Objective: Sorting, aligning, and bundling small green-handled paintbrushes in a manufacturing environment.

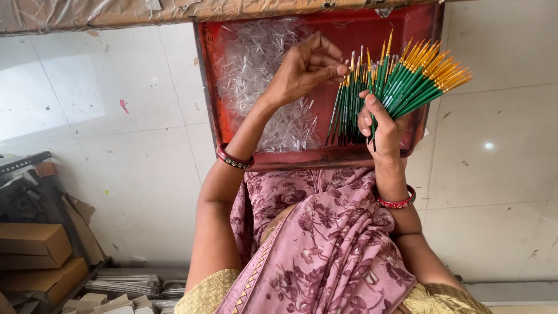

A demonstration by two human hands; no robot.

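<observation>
- The right hand (381,125), right of centre in the frame, is closed around a thick bundle of thin green paintbrushes (401,84). The grip sits low on the handles, so the tops splay out like a fan toward the upper right, which looks like a way to keep each tip reachable.
- The left hand (305,67), upper centre, is raised palm-up with thumb and fingertips pinched together right at the tips on the left edge of the bundle. Whether a tiny cap sits in that pinch I cannot tell; it is too small to see.
- The bundle hangs over the red tray (209,87) at the top middle of the frame, touching nothing but the hand, so anything dropped would fall into the tray rather than on the floor.
- A heap of small clear plastic tubes (261,75) fills the tray's left half, just beside the left hand and within easy reach.
- The brushes have dark green handles, gold-coloured metal ferrules and fine pointed tips; those on the left stand more upright, those on the right lean outward.
- The tray rests at the edge of the person's lap, against the pink flowered cloth (325,244), over a pale tiled floor (116,116).
- Cardboard boxes (35,256) sit at the lower left.
</observation>
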